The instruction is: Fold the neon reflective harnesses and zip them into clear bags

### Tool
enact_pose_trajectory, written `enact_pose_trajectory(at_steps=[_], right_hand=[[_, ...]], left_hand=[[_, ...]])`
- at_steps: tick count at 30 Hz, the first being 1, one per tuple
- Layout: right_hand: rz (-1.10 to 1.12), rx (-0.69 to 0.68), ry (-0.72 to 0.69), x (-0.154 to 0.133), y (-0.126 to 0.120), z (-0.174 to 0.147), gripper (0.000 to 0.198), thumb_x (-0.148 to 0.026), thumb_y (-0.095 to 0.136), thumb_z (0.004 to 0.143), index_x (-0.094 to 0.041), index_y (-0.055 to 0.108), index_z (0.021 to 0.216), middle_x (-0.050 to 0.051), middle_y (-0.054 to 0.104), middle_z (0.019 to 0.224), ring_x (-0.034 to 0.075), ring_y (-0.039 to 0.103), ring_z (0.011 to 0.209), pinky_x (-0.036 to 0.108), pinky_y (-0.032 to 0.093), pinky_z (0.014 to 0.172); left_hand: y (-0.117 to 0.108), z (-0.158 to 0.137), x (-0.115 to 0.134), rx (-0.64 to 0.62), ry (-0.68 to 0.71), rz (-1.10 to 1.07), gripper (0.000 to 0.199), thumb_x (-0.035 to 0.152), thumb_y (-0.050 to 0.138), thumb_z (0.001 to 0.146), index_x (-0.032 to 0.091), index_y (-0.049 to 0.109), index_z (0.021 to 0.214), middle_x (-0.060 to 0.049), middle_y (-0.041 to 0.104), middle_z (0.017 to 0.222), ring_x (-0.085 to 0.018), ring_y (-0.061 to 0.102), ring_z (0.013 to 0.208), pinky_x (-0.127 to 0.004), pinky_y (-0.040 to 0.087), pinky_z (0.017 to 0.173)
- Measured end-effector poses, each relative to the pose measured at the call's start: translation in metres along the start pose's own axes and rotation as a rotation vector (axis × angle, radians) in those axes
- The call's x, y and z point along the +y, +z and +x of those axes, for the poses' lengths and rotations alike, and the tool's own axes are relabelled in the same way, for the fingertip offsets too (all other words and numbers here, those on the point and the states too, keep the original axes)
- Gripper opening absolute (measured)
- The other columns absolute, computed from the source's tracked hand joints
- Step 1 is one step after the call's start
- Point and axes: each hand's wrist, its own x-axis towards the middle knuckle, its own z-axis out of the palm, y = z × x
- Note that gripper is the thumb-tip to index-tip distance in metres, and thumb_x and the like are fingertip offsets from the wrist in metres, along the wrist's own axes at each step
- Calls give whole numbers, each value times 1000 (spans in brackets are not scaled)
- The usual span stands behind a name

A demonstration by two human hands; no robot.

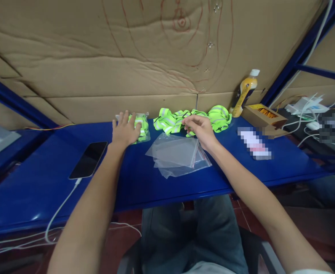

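Observation:
My left hand (125, 129) lies flat with its fingers spread on a clear plastic bag (148, 137) that holds a folded neon-green reflective strap (141, 125). Over a pile of loose neon-green reflective straps (167, 121) is my right hand (201, 129), its thumb and fingertips pinched together. Whatever those fingertips hold, if anything, is too small to make out. Just below the pile, several flat clear zip bags (174, 152) overlap on the blue table (167, 190). Another neon-green bundle (220, 118) sits to the right of my right hand.
A black phone (88, 160) with a white cable lies at left. At the right are a yellow drink bottle (245, 93), an open cardboard box (266, 118) and a blurred-out item (254, 144). A cardboard wall (121, 76) borders the back; blue posts flank it.

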Motion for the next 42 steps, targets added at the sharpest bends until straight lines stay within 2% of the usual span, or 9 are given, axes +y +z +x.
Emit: enact_pose_trajectory(at_steps=[6,9,13,19,25,29,33,38,42], right_hand=[[-22,-17,10,1,1,1,21,-42,82,76,-21,77,75,2,74,81,13,63,71,27,50,63],[-41,-3,7,3,0,3,23,-44,82,74,-21,77,74,3,74,81,13,63,70,27,49,62],[-75,24,-14,2,-5,5,25,-46,80,75,-22,76,75,2,75,80,14,62,68,28,49,62],[-275,73,-140,6,-17,12,19,-39,69,85,-22,75,79,4,76,83,17,66,72,32,51,70],[-852,49,-346,9,-20,11,17,-20,62,91,-19,78,89,10,80,100,28,71,102,42,53,94],[-911,41,-309,0,-18,10,17,-17,61,94,-20,77,92,9,82,105,27,71,105,41,53,97],[-1054,-251,-251,-18,-13,-1,14,-26,66,99,-19,79,96,9,81,102,24,72,92,37,54,87],[-1628,-587,16,-37,-1,-23,51,-57,82,93,-10,82,112,27,77,121,45,70,117,53,55,94],[-1674,-616,49,-41,0,-24,55,-57,85,91,-9,80,119,27,76,125,47,68,124,56,54,98]], left_hand=[[6,8,-12,-61,-39,-101,78,52,30,108,11,35,175,-21,23,184,-41,21,171,-68,20,135],[6,-3,-7,91,15,-88,76,51,31,109,10,39,173,-22,27,182,-42,21,171,-69,16,135],[-1,-18,10,318,204,-37,70,49,35,110,18,42,173,-15,22,185,-35,6,175,-63,5,139],[4,-21,29,251,91,-6,79,55,39,107,9,42,171,-24,25,182,-50,7,172,-71,5,135],[8,-8,17,93,52,27,78,53,35,108,7,43,171,-27,28,180,-48,16,171,-67,12,136],[7,-3,13,20,26,7,82,56,37,108,7,39,172,-27,24,182,-48,13,171,-68,11,136],[10,-8,15,88,47,5,87,60,42,105,8,35,175,-27,20,183,-50,9,171,-69,8,136],[14,-18,17,199,102,-39,86,63,40,106,11,36,175,-24,19,184,-50,5,172,-71,5,135],[7,-23,22,270,131,-51,83,63,38,108,13,38,174,-23,21,184,-49,2,172,-73,1,135]])
